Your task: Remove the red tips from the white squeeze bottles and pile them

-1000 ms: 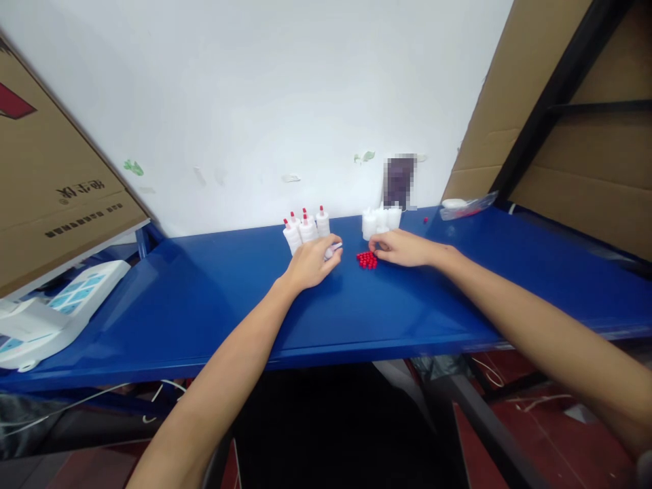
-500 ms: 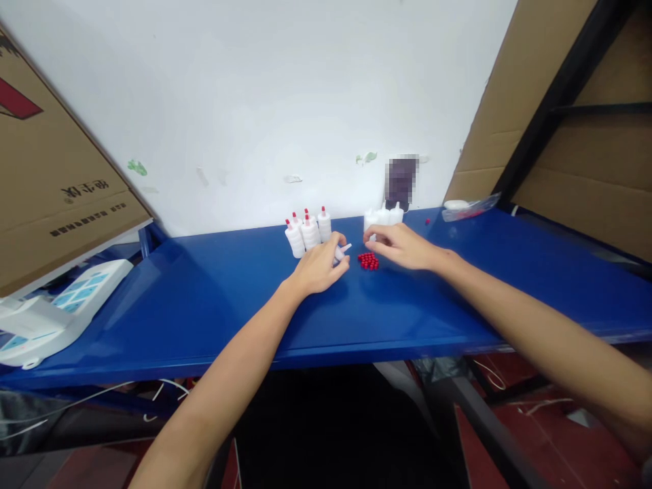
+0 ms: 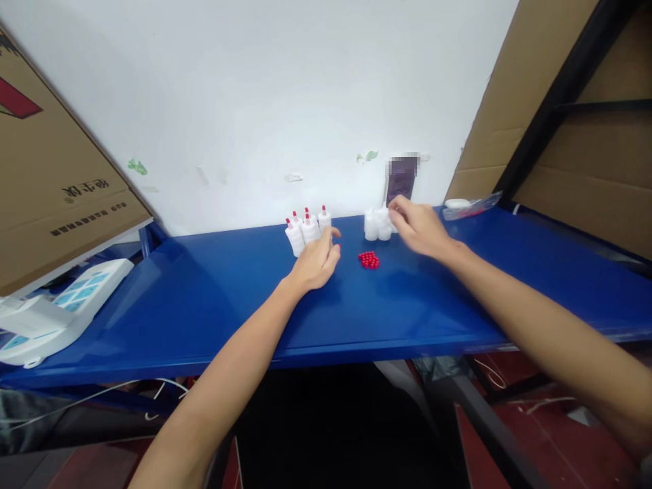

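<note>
My right hand (image 3: 418,225) has its fingers closed round the top of a white squeeze bottle at the right of a small group of uncapped white bottles (image 3: 371,225). Its fingertips partly cover that bottle. My left hand (image 3: 316,261) rests low beside several white bottles with red tips (image 3: 295,239), its thumb and forefinger apart. No bottle shows between them, though the back of the hand hides part of the space behind. Between the hands, a cluster of small red caps (image 3: 369,260) lies on the blue table (image 3: 214,299).
A white power strip (image 3: 84,299) lies at the table's left end, near a large cardboard box (image 3: 56,156). A dark phone-like object (image 3: 401,182) leans on the wall behind the bottles. A clear plastic bag (image 3: 473,206) and a white item lie at the back right.
My right hand has moved back and right, from near the caps to the uncapped bottles. The tilted bottle nozzle in my left hand no longer shows, and that hand has shifted slightly left.
</note>
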A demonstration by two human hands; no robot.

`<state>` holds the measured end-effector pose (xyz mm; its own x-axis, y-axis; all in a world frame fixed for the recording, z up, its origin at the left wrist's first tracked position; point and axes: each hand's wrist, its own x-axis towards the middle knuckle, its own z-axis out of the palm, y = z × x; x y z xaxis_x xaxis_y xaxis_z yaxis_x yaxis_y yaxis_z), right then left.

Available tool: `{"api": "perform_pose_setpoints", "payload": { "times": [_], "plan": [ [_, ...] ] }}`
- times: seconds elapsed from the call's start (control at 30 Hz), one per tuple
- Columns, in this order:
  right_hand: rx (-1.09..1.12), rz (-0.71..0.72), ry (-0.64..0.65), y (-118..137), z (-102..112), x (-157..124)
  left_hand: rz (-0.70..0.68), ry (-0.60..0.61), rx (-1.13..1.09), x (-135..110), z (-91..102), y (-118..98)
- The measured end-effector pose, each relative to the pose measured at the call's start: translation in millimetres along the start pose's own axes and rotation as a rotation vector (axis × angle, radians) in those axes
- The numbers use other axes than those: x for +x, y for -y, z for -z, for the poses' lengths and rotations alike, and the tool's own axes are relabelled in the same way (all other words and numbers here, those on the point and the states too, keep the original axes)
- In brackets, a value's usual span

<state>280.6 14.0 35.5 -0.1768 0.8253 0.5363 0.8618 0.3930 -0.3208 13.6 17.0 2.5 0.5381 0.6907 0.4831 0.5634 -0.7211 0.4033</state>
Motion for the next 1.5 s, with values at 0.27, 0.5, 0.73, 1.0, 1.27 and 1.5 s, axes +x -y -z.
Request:
{"api": "perform_pose_setpoints", "payload": {
  "times": [0.27, 0.5, 0.73, 1.0, 1.27, 1.5],
  "plan": [
    [-0.255, -0.139, 0.107, -29, -5, 10, -0.046, 0.023, 0.016, 2, -2.8, 6],
    [-0.290, -0.143, 0.159, -29, -15, 14, -0.057, 0.043, 0.015, 4, -4.3, 7],
    [-0.099, -0.018, 0.111, -11, -9, 6, -0.081, 0.075, 0.026, 2, -6.4, 6],
    [0.098, 0.368, 0.325, 40, -17, -10, -0.179, 0.071, 0.033, 2, -9.4, -2],
    [0.119, 0.425, 0.315, 39, -17, -10, -0.208, 0.080, -0.023, 3, -8.9, -4],
    [0.038, 0.202, 0.367, 8, -10, -1, -0.169, 0.016, 0.022, 2, -5.4, 5]
  ]
}}
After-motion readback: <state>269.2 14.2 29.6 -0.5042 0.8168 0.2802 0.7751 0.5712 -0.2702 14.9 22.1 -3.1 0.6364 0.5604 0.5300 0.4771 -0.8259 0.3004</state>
